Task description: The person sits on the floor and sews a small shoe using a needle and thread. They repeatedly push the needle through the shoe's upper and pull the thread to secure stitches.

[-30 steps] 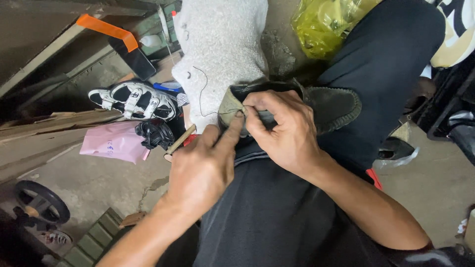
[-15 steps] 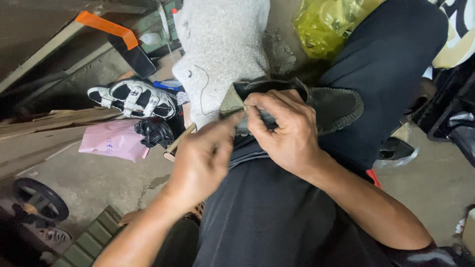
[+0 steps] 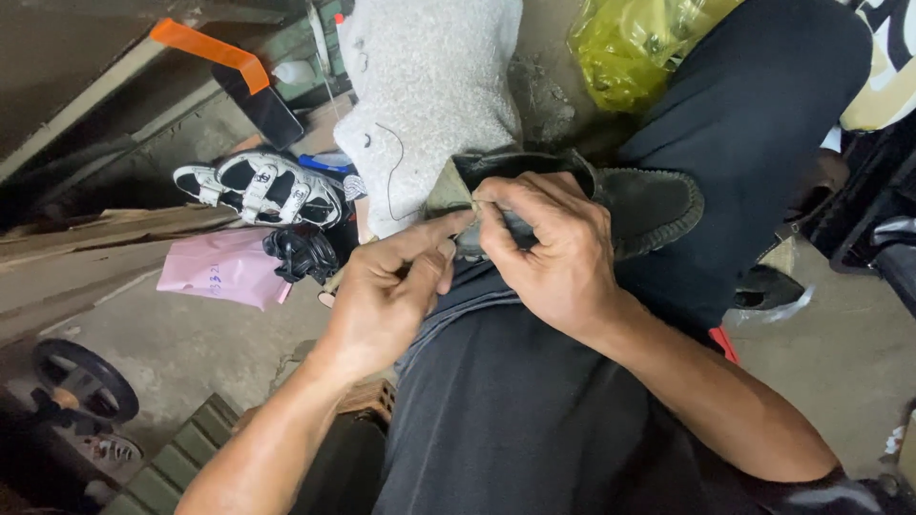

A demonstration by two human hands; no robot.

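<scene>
While a dark olive shoe [image 3: 611,195] rests on the person's lap, the right hand [image 3: 553,257] pinches its heel edge and the left hand [image 3: 386,296] pinches beside it; thread [image 3: 396,176] trails, stitching apparently unfinished.

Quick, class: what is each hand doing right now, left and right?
Left hand: closed, fingers pinched at the heel edge of the dark shoe; what it pinches cannot be told.
Right hand: closed, gripping the dark shoe on the lap.
</scene>
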